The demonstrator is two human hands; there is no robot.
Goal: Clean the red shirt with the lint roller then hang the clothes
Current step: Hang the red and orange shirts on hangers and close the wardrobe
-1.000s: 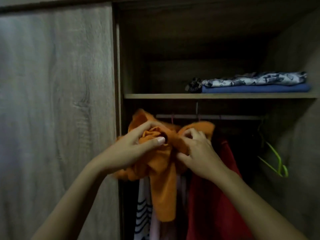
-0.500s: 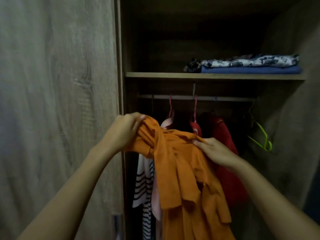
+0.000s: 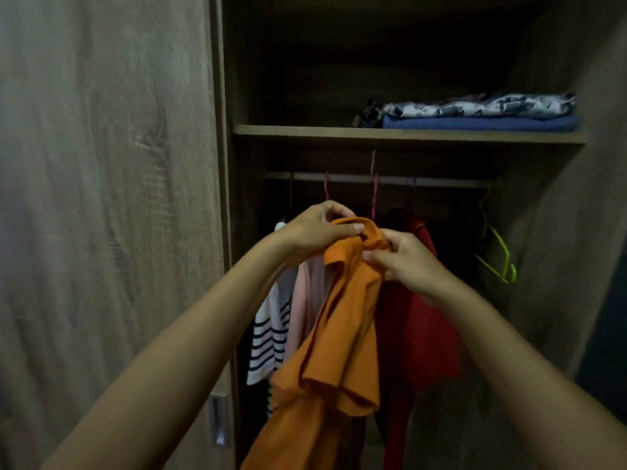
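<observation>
Two bare forearms reach forward and up from the lower corners into an open wardrobe. The left hand (image 3: 317, 232) grips the top of an orange shirt (image 3: 339, 330), thumb laid flat across the bunched collar and fingers curled over it from behind. The right hand (image 3: 405, 262) pinches the same collar region from the right side, fingertips pressed into the fabric. The orange shirt is a soft, matte knit that falls in long folds; one short sleeve forms a rounded, hemmed loop near its middle, and the body drops out of view at the bottom edge.

Just behind and right of it hangs the red shirt (image 3: 420, 334), a darker, dull cloth partly covered by the right wrist. Behind and left hang a pale pink garment (image 3: 305, 300) and a white top with dark horizontal stripes (image 3: 268, 337). These hang from a horizontal rail (image 3: 441, 181) beneath the shelf; two thin pink hanger hooks (image 3: 374, 195) rise to it. A bare lime-green hanger (image 3: 498, 256) of thin wire shape hangs at the rail's right end.

The shelf (image 3: 305, 130), a wood-grain board, carries near its right end a folded blue cloth (image 3: 475, 123) with a patterned white-and-grey cloth (image 3: 481, 106) on top. A grey wood-grain door (image 3: 101, 198) with a recessed metal handle (image 3: 219, 420) fills the left side. The interior is dim
</observation>
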